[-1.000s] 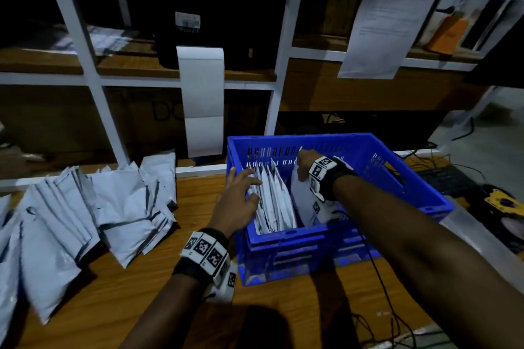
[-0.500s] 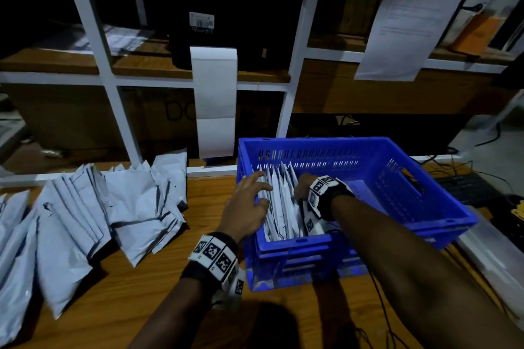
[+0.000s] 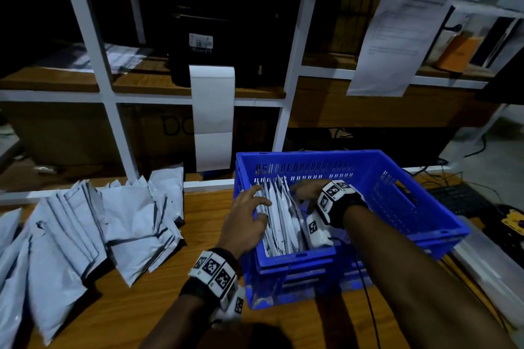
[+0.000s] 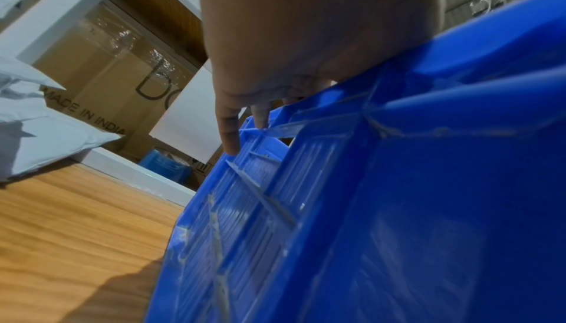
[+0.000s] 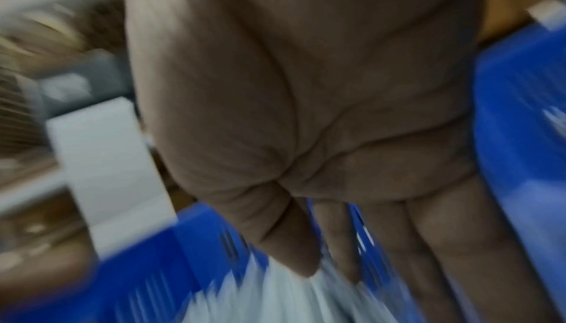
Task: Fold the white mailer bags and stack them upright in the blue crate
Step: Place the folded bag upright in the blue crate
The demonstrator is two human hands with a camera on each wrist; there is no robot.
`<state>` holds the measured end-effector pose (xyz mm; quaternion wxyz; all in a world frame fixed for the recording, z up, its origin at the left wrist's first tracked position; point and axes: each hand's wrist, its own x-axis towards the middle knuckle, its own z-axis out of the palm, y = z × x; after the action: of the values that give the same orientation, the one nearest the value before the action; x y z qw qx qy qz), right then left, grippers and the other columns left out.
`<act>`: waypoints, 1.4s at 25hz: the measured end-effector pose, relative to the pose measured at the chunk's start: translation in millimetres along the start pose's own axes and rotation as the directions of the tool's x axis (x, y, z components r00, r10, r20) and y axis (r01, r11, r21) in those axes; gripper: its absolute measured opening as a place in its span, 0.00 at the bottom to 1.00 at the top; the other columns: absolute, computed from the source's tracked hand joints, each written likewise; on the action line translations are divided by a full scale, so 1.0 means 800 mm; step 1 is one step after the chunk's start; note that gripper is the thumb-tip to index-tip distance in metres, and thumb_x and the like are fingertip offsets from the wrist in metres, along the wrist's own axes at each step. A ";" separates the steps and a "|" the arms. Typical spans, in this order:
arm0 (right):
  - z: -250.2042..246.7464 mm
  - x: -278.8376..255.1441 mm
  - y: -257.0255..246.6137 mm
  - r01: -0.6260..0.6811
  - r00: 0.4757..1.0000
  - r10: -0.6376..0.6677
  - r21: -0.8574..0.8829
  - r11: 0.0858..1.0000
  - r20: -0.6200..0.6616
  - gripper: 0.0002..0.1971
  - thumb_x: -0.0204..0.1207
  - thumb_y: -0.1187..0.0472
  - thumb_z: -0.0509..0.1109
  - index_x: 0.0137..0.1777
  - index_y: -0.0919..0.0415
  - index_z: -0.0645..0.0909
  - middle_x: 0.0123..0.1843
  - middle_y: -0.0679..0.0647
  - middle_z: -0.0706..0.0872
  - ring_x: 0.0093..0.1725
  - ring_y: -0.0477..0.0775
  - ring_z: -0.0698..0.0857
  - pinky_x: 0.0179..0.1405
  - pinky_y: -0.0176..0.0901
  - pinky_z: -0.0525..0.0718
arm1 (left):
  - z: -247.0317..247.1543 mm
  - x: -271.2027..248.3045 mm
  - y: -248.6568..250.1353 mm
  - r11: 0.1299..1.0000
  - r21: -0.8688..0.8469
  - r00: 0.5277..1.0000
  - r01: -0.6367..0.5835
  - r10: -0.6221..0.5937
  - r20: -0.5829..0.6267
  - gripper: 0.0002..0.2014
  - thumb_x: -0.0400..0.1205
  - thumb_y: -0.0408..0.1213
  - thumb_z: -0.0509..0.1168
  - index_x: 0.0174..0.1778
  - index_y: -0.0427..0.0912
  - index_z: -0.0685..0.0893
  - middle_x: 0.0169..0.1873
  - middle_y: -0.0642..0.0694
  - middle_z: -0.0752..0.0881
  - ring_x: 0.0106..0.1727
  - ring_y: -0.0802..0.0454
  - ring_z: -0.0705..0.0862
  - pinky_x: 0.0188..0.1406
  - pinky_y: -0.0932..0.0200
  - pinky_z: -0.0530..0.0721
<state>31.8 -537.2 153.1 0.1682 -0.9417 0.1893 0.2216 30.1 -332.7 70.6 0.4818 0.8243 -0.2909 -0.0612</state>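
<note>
Wood bench [image 3: 158, 306], white shelf rack [image 3: 93, 45] behind, dim rm.

A wooden counter [image 3: 93, 317] with an orange-brown grain fills the lower frame. A rectangular blue plastic crate [image 3: 397, 201] with slotted walls stands at centre right, and a spread pile of flat white plastic mailer bags [image 3: 85, 229] lies at lower left.

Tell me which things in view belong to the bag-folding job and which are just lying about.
Belongs to the job:
blue crate
folded bags standing in the crate
loose bags piled on the table
left hand, right hand, both at the folded bags

Just lying about:
hanging paper sheet
white label strip
cardboard box
keyboard
</note>
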 end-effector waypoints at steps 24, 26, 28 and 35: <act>0.128 -0.269 -0.005 0.566 0.675 -0.273 0.243 0.788 -0.686 0.25 0.87 0.61 0.64 0.82 0.46 0.68 0.78 0.42 0.75 0.71 0.42 0.76 0.68 0.50 0.81 | -0.043 -0.165 0.011 0.969 -0.086 0.953 -0.231 0.208 -0.218 0.23 0.87 0.42 0.66 0.77 0.54 0.69 0.69 0.60 0.74 0.67 0.61 0.77 0.62 0.64 0.76; 0.144 -0.279 -0.017 0.592 0.672 -0.266 0.286 0.753 -0.691 0.25 0.87 0.62 0.64 0.82 0.47 0.67 0.79 0.42 0.74 0.69 0.41 0.76 0.66 0.48 0.82 | -0.058 -0.188 0.002 0.983 -0.028 0.952 -0.183 0.170 -0.256 0.24 0.87 0.40 0.66 0.78 0.51 0.69 0.70 0.54 0.75 0.64 0.48 0.81 0.64 0.52 0.81; 0.169 -0.286 -0.030 0.620 0.664 -0.281 0.300 0.725 -0.693 0.25 0.87 0.62 0.63 0.82 0.48 0.68 0.79 0.42 0.73 0.70 0.42 0.77 0.66 0.48 0.82 | -0.071 -0.218 -0.015 0.990 0.042 0.950 -0.134 0.140 -0.278 0.26 0.86 0.38 0.67 0.80 0.46 0.69 0.72 0.45 0.76 0.68 0.42 0.79 0.68 0.43 0.80; 0.260 -0.284 -0.096 0.649 0.709 -0.371 0.348 0.676 -0.600 0.25 0.85 0.61 0.65 0.80 0.47 0.69 0.77 0.48 0.73 0.69 0.49 0.79 0.64 0.53 0.83 | -0.144 -0.335 -0.096 0.964 0.265 0.930 0.017 0.082 -0.358 0.25 0.82 0.40 0.66 0.76 0.39 0.73 0.69 0.39 0.79 0.71 0.41 0.75 0.68 0.48 0.73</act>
<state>-197.3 -323.1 103.9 0.4284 -0.8926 -0.0020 -0.1406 -114.5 -72.8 19.4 0.4145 0.8730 -0.2152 0.1405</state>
